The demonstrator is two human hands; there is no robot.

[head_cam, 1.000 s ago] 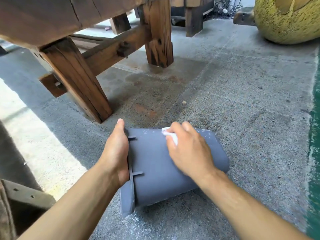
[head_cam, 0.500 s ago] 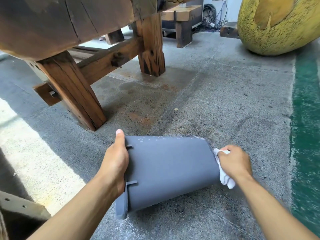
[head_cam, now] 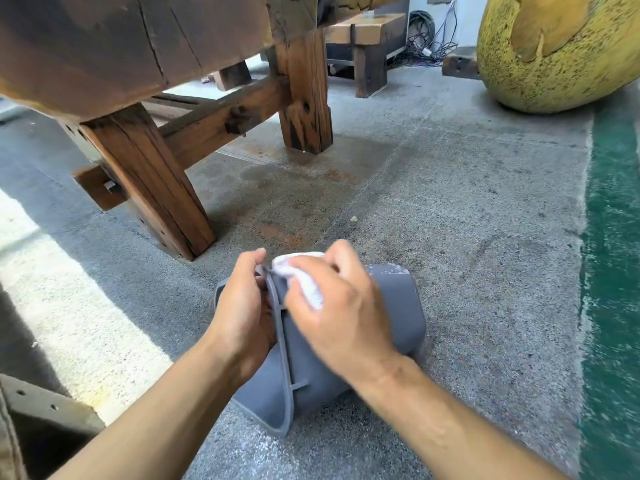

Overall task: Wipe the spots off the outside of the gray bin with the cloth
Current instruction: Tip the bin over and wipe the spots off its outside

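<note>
Gray plastic, lying on its side on the concrete floor: the bin rests just in front of the person, its open rim turned toward the left and its closed bottom toward the right, near a heavy wooden bench. The left hand is clamped on the rim, thumb over the edge, most likely to keep the round body from rolling or sliding while it is rubbed. The right hand is closed around a white cloth and presses it against the upper wall close to the rim, so the two hands sit almost together, just beside each other. Laying the bin down probably brings its outer wall up within easy reach. A few pale specks show on the far top edge near the bottom end, so the wiping looks unfinished. Most of the wall is covered by the right hand and wrist, the underside against the floor cannot be seen, and the right hand is blurred, so how much cloth touches the plastic is hard to tell
</note>
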